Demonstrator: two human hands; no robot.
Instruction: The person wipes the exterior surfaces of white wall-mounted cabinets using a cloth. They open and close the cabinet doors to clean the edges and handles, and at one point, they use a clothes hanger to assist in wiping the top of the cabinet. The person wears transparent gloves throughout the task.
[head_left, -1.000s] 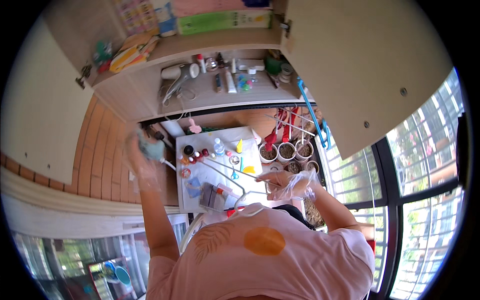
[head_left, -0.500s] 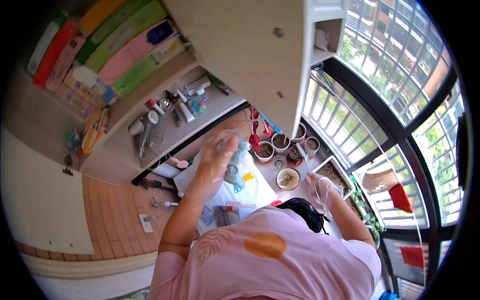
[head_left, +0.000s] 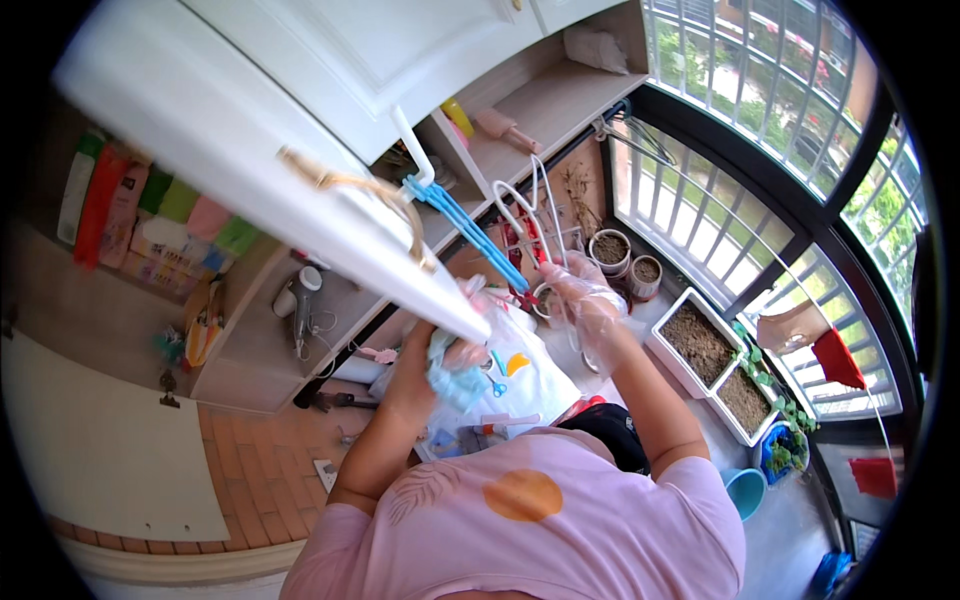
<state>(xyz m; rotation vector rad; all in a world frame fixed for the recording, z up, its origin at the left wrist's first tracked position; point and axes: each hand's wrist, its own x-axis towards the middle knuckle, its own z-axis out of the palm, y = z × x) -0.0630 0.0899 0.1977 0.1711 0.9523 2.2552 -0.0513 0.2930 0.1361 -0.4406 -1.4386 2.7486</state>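
Observation:
My left hand (head_left: pixel 411 372), in a clear plastic glove, is closed on a pale green-blue cloth (head_left: pixel 458 374) beside the lower corner of a white cabinet door (head_left: pixel 300 190). The door partly hides its fingers. My right hand (head_left: pixel 588 303), also in a clear glove, has its fingers closed around the lower end of a white looped wire piece (head_left: pixel 530 215), perhaps a hanger. Blue cords or straps (head_left: pixel 470 235) hang from a white hook on the cabinet, just left of that wire. Under my hands lies a white sheet (head_left: pixel 530 385) with small blue scissors (head_left: pixel 495 386) and an orange piece (head_left: pixel 517 364).
Pots of soil (head_left: pixel 609 250) stand at the window side, near white planter boxes (head_left: pixel 690 340). A turquoise bucket (head_left: pixel 744 492) is at the right. Shelves at the left hold a hair dryer (head_left: pixel 303 310) and coloured packs. The open door juts across the left side.
The view has shifted and the door now cuts across at the left. My right hand has moved up and inward to the white wire piece. My left hand still has the cloth, lower down.

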